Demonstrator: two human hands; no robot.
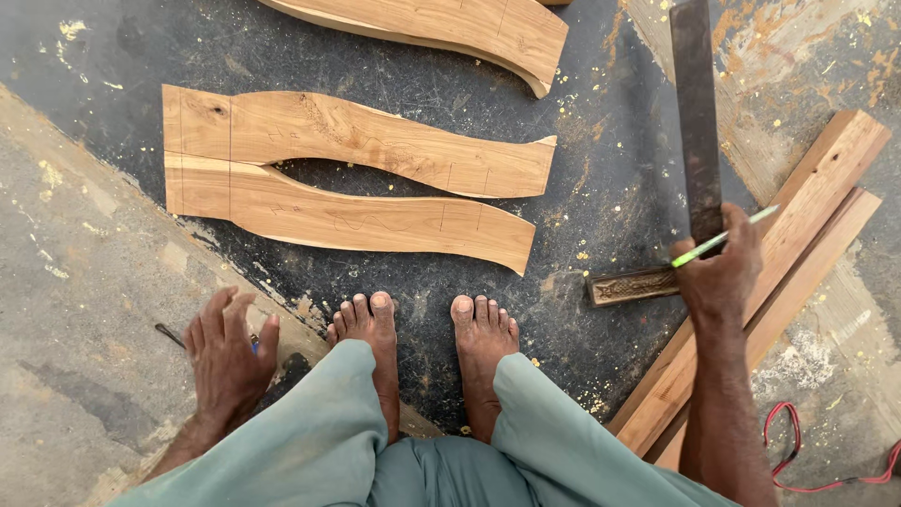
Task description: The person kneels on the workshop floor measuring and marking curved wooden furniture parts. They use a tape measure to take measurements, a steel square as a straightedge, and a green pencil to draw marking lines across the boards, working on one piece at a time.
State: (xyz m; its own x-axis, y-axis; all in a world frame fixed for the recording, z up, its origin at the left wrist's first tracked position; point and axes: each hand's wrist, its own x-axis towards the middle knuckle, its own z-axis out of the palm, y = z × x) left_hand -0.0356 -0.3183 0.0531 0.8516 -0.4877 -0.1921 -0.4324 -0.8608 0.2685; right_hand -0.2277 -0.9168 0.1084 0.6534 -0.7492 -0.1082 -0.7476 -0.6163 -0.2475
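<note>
Two curved wooden pieces (347,183) lie side by side on the dark floor (601,169), just beyond the person's bare feet (422,329). Long planks (798,253) slant along the floor's right edge. The right hand (718,272) grips a metal square (696,122) and a green pencil (723,238). The left hand (228,352) rests spread on the floor, perhaps over a small tool.

I take the two curved boards (357,183) as my landmark; they lie side by side on the floor (84,282), just ahead of the bare feet (427,329); a third curved board (450,28) lies beyond them; my left hand (228,352) rests on the floor nearer than them, to their left; my right hand (721,272) is to their right, gripping a try square (693,141) and pencil (723,237) above straight planks (798,253); a cable (826,460) lies further right.
</note>
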